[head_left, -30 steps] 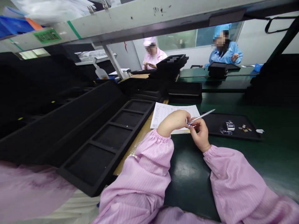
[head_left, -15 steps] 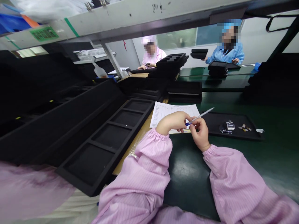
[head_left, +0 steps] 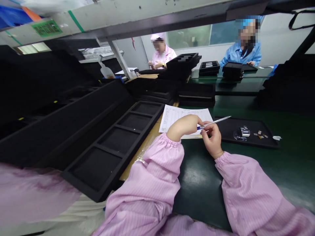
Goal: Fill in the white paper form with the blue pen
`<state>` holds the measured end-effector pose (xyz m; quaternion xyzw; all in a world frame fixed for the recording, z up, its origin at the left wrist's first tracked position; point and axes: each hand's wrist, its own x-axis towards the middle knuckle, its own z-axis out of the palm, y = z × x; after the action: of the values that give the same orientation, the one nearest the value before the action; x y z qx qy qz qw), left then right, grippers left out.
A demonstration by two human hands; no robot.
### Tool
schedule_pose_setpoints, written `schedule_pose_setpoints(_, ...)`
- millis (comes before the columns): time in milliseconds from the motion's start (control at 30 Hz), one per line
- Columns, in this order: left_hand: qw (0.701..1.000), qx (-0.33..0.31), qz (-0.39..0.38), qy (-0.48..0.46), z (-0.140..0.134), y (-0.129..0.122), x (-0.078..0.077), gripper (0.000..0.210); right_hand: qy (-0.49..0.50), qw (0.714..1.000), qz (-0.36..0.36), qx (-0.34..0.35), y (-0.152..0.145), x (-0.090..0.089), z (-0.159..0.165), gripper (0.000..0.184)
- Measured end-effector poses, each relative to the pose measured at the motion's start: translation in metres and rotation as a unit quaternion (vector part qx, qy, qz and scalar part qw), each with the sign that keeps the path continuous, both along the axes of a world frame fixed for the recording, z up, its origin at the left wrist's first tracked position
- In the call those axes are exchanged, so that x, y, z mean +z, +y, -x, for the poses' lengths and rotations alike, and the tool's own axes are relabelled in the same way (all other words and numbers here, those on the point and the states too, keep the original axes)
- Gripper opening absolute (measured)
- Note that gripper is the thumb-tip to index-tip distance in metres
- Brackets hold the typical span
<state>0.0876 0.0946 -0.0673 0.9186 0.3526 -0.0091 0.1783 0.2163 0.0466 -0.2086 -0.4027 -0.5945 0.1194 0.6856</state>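
Observation:
A clear pen (head_left: pixel 218 120) with a blue end is held between my two hands, slanting up to the right above a printed sheet (head_left: pixel 169 114). My left hand (head_left: pixel 187 125) is bent over the sheet, its fingers closed at the pen's blue end and partly hidden. My right hand (head_left: pixel 212 139) pinches the pen near its middle, with the thumb below. Right of my hands lies a shallow black tray (head_left: pixel 226 139). It holds a metal hand tally counter (head_left: pixel 244 132) and several small metallic pieces (head_left: pixel 260 134).
A long black tray with compartments (head_left: pixel 120 126) lies to the left. More black trays (head_left: pixel 197 93) are stacked behind the sheet. Across the bench are a person in pink (head_left: pixel 162 55) and a person in blue (head_left: pixel 242 54). A shelf beam (head_left: pixel 147 19) crosses overhead.
The pen has tipped slightly flatter between my hands. Across the bench, the person in blue has let go of a black tray, which now rests on the table. The view has shifted slightly.

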Motion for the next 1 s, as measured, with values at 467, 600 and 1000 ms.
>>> schedule_pose_setpoints(467,1.000,-0.006,-0.021,-0.002,-0.0008,-0.0029,0.0008,0.042,0.014,1.000,0.014,0.012,0.0016,-0.0026,-0.0014,0.014)
schedule_pose_setpoints(600,1.000,-0.007,-0.022,0.001,-0.0011,-0.0018,0.0004,0.040,0.016,1.000,0.016,0.012,0.0014,-0.0034,-0.0012,0.014)
schedule_pose_setpoints(1000,1.000,-0.018,-0.013,0.010,-0.0014,0.0017,-0.0045,0.036,0.028,0.999,0.029,0.013,0.0023,-0.0038,-0.0015,0.016)
